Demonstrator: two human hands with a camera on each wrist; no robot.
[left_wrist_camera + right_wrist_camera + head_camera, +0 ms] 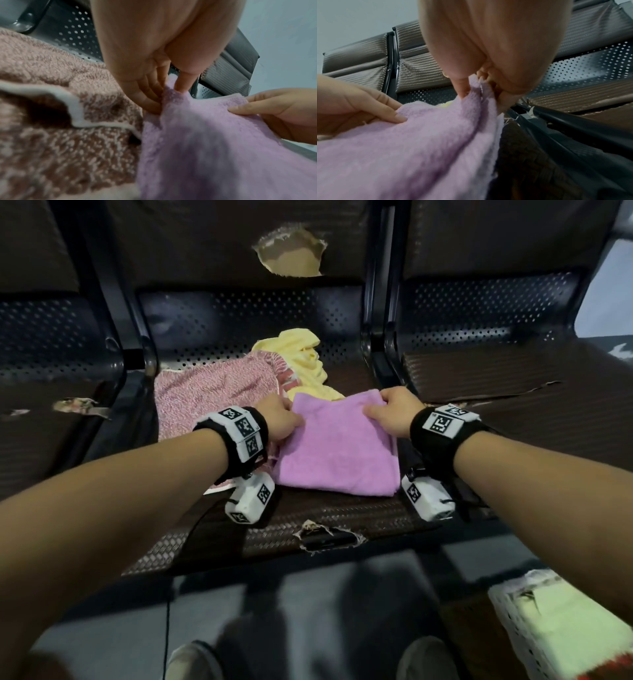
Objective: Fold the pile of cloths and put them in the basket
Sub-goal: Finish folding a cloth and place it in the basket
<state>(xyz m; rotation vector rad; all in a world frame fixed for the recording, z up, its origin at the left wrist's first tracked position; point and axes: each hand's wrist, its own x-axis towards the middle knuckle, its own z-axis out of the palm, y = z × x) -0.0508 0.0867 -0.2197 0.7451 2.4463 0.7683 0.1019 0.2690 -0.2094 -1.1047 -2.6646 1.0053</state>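
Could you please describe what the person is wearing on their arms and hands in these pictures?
Both forearms are bare, with no sleeves, and neither the left hand nor the right hand is gloved. Each wrist carries a black strap with white blocks printed with black square markers; a white marked camera box hangs beneath each wrist, with thin black cords.

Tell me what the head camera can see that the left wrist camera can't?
Only the head view shows the yellow cloth crumpled at the back of the seat, the white basket on the floor with a pale folded cloth in it, and both wristbands. Only the left wrist view shows, up close, the left hand pinching a corner of the purple cloth. Both show the right hand gripping the purple cloth's other far corner, the speckled pink cloth beside it, and the perforated bench seat.
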